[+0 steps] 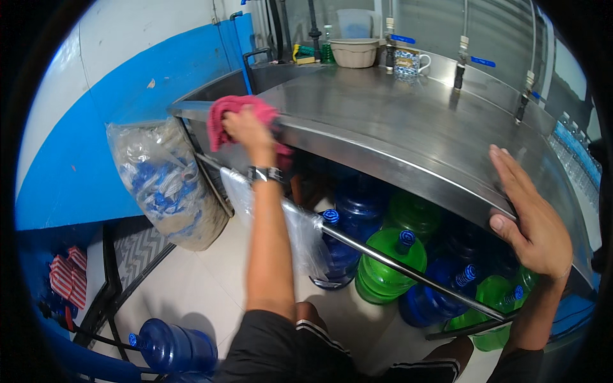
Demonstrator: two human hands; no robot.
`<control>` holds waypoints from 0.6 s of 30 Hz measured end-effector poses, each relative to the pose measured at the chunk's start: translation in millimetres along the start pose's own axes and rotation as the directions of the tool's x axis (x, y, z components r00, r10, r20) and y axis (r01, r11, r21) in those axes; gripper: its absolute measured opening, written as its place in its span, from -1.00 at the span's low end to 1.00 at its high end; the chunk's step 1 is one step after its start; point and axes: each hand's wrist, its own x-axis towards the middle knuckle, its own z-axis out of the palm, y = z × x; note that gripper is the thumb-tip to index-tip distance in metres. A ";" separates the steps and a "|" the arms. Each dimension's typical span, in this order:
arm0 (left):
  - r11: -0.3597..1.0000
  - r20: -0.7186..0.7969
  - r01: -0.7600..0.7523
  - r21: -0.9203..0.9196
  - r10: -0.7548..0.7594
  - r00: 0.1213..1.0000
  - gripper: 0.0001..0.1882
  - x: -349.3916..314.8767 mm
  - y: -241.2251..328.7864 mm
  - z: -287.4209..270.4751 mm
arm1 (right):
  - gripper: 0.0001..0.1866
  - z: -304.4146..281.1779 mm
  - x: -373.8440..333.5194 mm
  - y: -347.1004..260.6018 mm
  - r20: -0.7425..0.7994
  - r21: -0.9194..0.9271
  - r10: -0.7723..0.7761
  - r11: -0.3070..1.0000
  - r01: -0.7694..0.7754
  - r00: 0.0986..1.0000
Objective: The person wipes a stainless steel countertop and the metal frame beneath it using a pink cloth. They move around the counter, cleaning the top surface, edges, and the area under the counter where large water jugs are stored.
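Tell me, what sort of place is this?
Most likely a water-refilling shop, perhaps its washing area: big blue and green water jugs stand on the floor, many under a long steel counter, and valves with blue handles line the counter's back.

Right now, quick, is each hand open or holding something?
Left hand: closed on the pink cloth, at the counter's front edge.
Right hand: open, holding nothing that shows, at the counter's edge.

left grip (249, 131): holds pink cloth (218, 122) against steel counter (383, 105) | right grip (539, 223): rests at counter's edge | green jug (391, 274): beneath
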 end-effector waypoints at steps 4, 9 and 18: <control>0.994 -0.136 0.060 -0.096 -0.073 0.988 -0.28 125.5 -92.2 -2.6 | -0.17 1.0 -1.0 2.5 -0.011 -0.021 -0.011 1.000 0.011 1.000; 0.998 0.086 -0.037 -0.058 0.042 0.995 -0.19 -31.9 -21.4 13.0 | -0.18 0.7 -1.4 2.3 -0.016 -0.028 -0.020 0.999 0.020 1.000; 0.930 0.350 -0.281 -0.236 0.351 0.868 -0.36 -318.2 138.3 21.3 | -0.19 -2.7 -4.4 6.6 -0.006 -0.056 -0.065 0.996 0.065 0.998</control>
